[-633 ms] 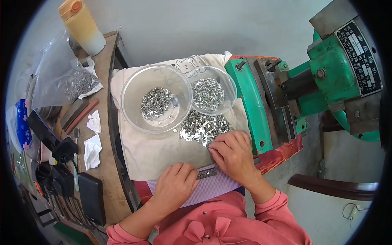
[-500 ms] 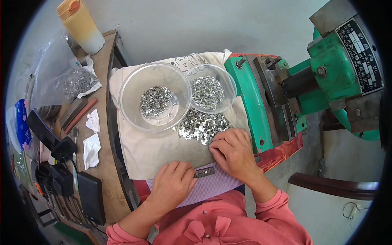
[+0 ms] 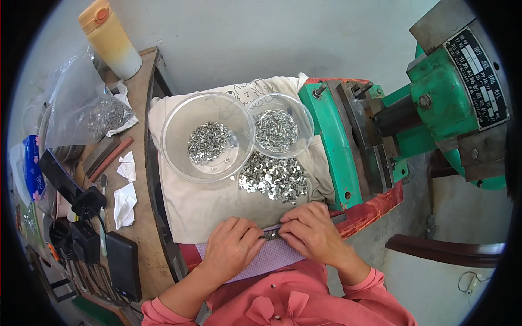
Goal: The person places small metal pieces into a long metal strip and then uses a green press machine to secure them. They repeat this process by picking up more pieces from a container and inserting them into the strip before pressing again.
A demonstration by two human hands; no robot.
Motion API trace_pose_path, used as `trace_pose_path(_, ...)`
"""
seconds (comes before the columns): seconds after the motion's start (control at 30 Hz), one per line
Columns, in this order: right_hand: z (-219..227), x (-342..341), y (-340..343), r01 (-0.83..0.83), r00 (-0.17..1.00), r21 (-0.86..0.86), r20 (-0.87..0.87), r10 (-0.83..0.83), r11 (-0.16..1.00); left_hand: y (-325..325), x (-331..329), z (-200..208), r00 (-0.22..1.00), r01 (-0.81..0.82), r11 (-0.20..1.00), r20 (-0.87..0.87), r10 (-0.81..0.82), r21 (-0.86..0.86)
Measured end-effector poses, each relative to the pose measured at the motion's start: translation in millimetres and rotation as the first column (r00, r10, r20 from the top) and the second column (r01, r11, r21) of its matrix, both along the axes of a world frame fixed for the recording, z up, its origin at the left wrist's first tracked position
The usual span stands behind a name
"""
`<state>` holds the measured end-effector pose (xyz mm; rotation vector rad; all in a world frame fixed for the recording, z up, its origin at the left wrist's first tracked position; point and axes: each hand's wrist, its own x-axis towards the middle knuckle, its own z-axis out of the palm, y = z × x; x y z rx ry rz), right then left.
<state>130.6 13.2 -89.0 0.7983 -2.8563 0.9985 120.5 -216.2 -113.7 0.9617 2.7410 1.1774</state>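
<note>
My left hand (image 3: pixel 232 247) grips the left end of a short dark metal strip (image 3: pixel 271 235) with a row of small pieces along it. At the strip's other end, my right hand (image 3: pixel 310 231) has its fingers pinched together, covering that end; whether it also holds a small piece is hidden. Just beyond my hands, a heap of small shiny metal pieces (image 3: pixel 274 176) lies on the beige cloth (image 3: pixel 201 209). Behind the heap stand a large clear tub (image 3: pixel 173 157) partly filled with metal bits and a smaller clear tub (image 3: pixel 308 127) of thin metal pins.
A green press machine (image 3: pixel 342 168) stands close on the right. To the left, a wooden table (image 3: pixel 147 239) carries a yellow bottle (image 3: pixel 111 43), a plastic bag of metal bits (image 3: pixel 106 117), a black box (image 3: pixel 122 265) and white tissue (image 3: pixel 125 205). Purple cloth (image 3: pixel 272 261) lies beneath my hands.
My right hand has come from the edge of the metal heap down to the right end of the strip. My left hand stays on the strip's left end.
</note>
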Motion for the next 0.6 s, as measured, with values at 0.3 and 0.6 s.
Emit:
trace_pose_path(0.3, 1.9, 0.6, -3.5, -0.009, 1.000, 0.034, -0.004, 0.009, 0.999, 0.3, 1.5, -4.6, 1.000, 0.020, 1.000, -0.008, -0.020, -0.006)
trace_pose_path(0.6, -3.4, 4.5, -8.0, -0.021, 0.990, 0.078, -0.136, 0.031, 0.997, -4.9, -1.2, -0.4, 0.999, 0.010, 0.998, 0.043, -0.013, 0.059)
